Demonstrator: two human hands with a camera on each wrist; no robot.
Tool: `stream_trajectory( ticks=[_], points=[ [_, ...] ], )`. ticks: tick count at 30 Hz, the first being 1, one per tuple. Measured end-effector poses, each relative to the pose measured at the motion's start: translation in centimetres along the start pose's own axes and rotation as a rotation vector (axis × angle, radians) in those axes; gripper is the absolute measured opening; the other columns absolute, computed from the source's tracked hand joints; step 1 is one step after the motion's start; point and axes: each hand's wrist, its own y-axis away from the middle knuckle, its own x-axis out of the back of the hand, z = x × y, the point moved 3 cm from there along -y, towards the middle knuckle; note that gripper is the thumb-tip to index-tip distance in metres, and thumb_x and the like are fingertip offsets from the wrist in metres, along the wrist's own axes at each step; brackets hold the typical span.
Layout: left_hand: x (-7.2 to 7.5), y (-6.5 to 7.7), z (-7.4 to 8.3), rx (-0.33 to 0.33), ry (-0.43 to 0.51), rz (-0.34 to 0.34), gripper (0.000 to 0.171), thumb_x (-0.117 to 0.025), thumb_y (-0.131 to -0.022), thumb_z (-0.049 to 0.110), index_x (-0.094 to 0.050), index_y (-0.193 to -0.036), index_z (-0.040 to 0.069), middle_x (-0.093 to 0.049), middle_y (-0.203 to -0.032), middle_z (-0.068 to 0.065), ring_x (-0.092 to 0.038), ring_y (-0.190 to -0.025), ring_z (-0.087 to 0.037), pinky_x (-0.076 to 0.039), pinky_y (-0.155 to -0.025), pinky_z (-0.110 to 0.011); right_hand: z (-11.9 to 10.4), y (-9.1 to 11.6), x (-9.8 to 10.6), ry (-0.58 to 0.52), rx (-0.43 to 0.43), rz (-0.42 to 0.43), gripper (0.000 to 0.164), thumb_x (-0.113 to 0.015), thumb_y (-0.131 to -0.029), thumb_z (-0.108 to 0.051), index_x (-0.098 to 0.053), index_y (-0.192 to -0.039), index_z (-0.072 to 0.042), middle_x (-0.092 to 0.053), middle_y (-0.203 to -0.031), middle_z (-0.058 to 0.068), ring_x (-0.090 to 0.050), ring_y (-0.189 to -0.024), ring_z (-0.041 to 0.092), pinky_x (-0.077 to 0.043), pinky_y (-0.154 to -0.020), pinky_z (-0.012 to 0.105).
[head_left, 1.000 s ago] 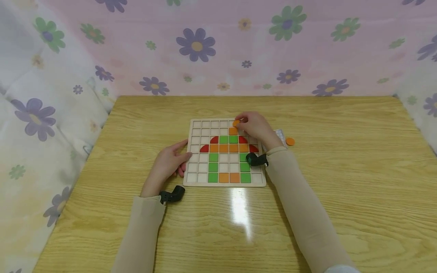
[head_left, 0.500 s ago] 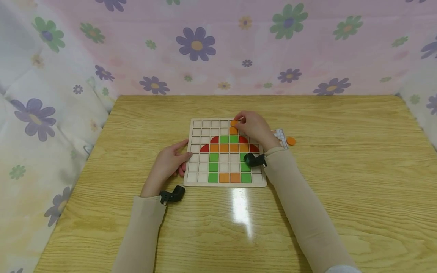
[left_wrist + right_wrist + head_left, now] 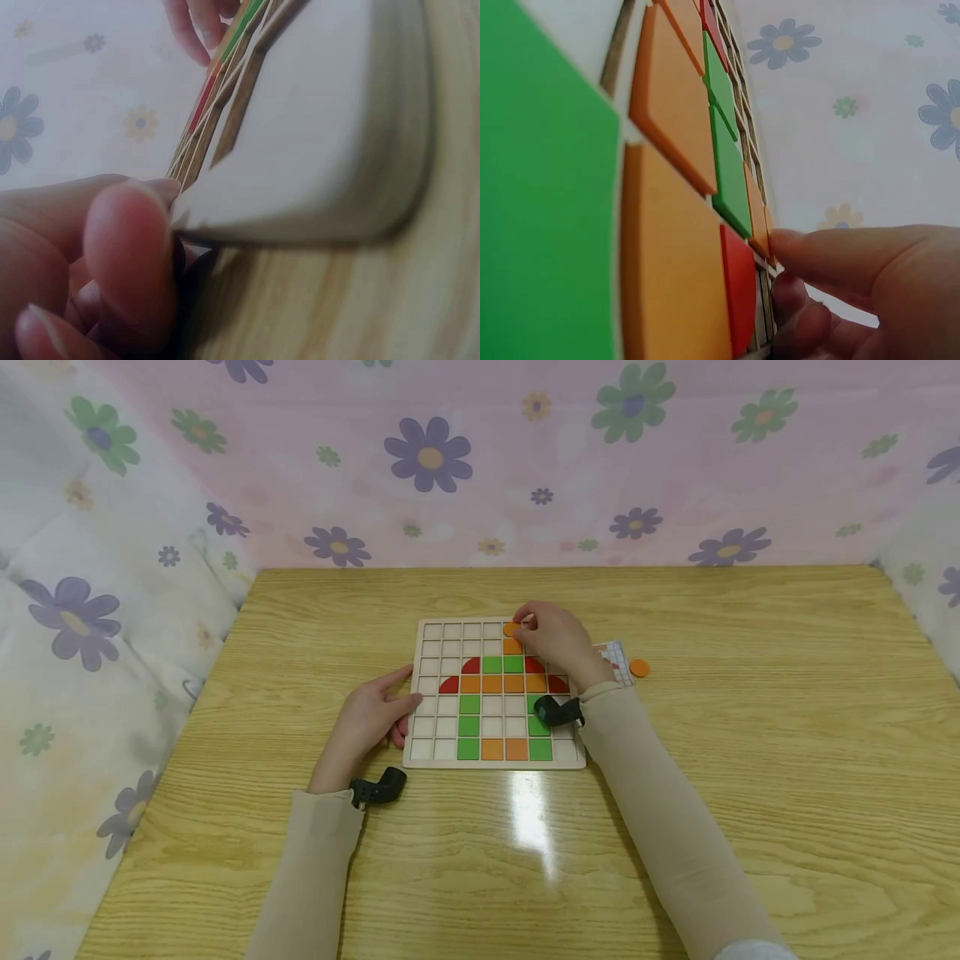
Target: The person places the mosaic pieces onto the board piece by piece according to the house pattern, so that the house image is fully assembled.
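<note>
A square wooden grid board lies flat on the table, bearing green and orange square tiles and red rounded ones. At its left edge my left hand holds the rim, the thumb against it and other fingers bent alongside. My right hand reaches over the far right part and pinches an orange round piece between thumb and index finger, at a top-row cell. Directly below that piece sits an orange square tile. The right hand and wrist camera cover some right-side cells.
A printed grid card lies right of the board, partly behind the right wrist. Beside it is a loose orange round piece. The wood-grain table stretches to both sides, with a flowered cloth hanging at its back.
The orange round piece in my right hand has shifted slightly left, over the top-row cell. The left hand stays in place on the board's edge.
</note>
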Motion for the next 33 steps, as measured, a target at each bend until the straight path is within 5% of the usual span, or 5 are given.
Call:
stream_trajectory(
  ticks=[15, 28, 33],
  points=[
    [-0.4, -0.1, 0.3, -0.017, 0.016, -0.012, 0.055, -0.058, -0.085, 0.039, -0.037, -0.135, 0.034, -0.058, -0.055, -0.011, -0.057, -0.044, -0.024, -0.043, -0.039, -0.032, 1.7, 1.2, 2.4, -0.245, -0.014, -0.039, 0.038, -0.050, -0.089, -0.040, -0.051, -0.121, -0.019, -0.051, -0.106, 0.004, -0.050, -0.083, 0.025, -0.043, -0.066, 0.038],
    [-0.1, 0.1, 0.2, -0.015, 0.013, -0.018, 0.055, -0.058, -0.085, 0.040, -0.036, -0.135, 0.035, -0.058, -0.056, -0.011, -0.057, -0.045, -0.024, -0.043, -0.040, -0.032, 1.7, 2.7, 3.2, -0.275, 0.057, -0.107, 0.037, -0.050, -0.090, -0.037, -0.052, -0.120, -0.015, -0.055, -0.099, 0.007, -0.050, -0.077, 0.027, -0.043, -0.064, 0.039],
    [0.1, 0.2, 0.2, -0.015, 0.006, -0.012, 0.055, -0.058, -0.085, 0.041, -0.036, -0.135, 0.036, -0.058, -0.056, -0.011, -0.057, -0.046, -0.024, -0.043, -0.040, -0.031, 2.7, 3.4, 3.6, -0.352, 0.016, -0.129, 0.036, -0.050, -0.090, -0.038, -0.052, -0.118, -0.016, -0.056, -0.098, 0.010, -0.050, -0.078, 0.030, -0.045, -0.061, 0.039]
  ],
)
